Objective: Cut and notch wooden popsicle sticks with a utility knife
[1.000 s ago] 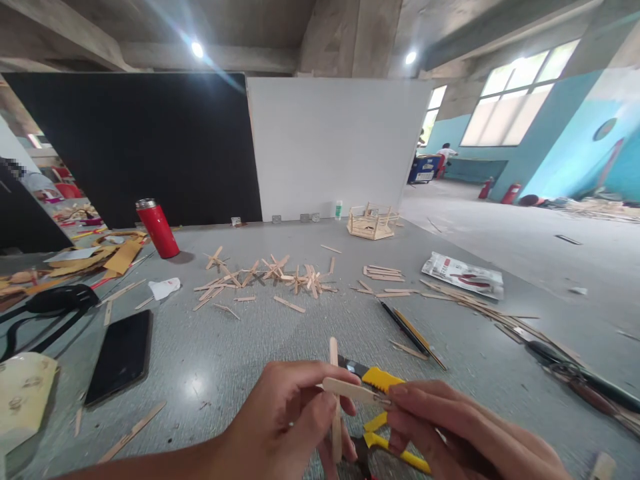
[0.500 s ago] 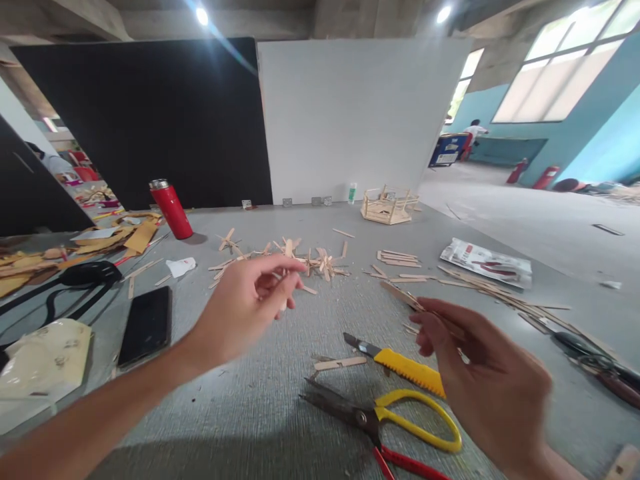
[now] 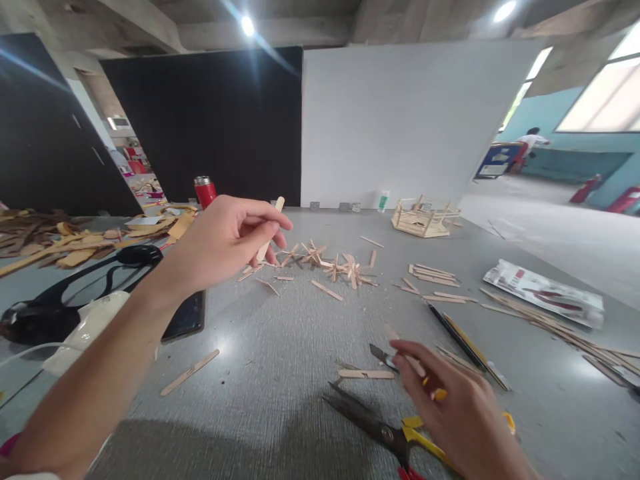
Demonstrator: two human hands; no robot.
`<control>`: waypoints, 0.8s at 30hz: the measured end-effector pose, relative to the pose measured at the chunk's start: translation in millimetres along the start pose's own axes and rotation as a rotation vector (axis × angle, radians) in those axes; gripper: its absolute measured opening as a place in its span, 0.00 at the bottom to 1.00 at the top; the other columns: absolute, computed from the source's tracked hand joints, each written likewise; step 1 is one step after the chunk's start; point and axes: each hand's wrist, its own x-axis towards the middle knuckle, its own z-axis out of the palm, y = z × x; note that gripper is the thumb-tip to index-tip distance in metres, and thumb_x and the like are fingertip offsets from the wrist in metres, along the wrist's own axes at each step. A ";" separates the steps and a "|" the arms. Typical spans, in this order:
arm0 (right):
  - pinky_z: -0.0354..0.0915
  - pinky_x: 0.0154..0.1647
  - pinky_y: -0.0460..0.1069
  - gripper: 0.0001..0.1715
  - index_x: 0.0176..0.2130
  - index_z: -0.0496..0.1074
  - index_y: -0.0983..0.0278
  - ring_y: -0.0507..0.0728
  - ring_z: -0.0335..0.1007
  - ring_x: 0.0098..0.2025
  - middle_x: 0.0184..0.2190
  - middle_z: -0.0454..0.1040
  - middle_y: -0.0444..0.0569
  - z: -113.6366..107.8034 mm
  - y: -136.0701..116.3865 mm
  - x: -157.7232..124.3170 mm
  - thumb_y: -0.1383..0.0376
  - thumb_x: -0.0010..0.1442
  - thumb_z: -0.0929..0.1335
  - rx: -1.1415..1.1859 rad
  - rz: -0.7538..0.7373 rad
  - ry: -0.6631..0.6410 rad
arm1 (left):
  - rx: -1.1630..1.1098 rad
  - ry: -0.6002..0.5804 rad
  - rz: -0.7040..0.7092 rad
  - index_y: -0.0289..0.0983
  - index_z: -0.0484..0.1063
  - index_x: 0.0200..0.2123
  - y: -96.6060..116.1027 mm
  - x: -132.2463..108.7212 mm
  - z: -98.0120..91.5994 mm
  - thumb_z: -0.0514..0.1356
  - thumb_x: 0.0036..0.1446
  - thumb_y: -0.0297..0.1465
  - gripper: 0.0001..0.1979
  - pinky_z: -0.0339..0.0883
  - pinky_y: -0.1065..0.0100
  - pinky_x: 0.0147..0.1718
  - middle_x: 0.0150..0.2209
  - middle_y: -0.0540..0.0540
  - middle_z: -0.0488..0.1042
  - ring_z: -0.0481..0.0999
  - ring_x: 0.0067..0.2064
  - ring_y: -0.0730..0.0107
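Note:
My left hand is raised over the grey table, its fingers closed round a wooden stick that points up and right. My right hand is low at the front right, pinching a short wooden stick just above the yellow-handled knife. Scissors with yellow and red handles lie right beside that hand. A scatter of glued stick crosses lies past my left hand.
A red flask, black phone, black headset and cardboard scraps are at left. A stick-built frame, stick bundles, pencils and a printed packet are at right. A person stands far off.
My left hand has risen and moved left with its stick. My right hand has dropped toward the knife and scissors. The view has turned left.

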 end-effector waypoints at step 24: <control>0.69 0.28 0.48 0.19 0.50 0.75 0.61 0.54 0.74 0.25 0.28 0.79 0.44 20.5 -2.7 -8.8 0.55 0.71 0.62 0.001 -0.042 -0.258 | 0.297 -0.409 -0.013 0.36 0.70 0.57 -113.1 41.0 113.4 0.61 0.67 0.37 0.18 0.74 0.53 0.48 0.55 0.40 0.72 0.76 0.50 0.58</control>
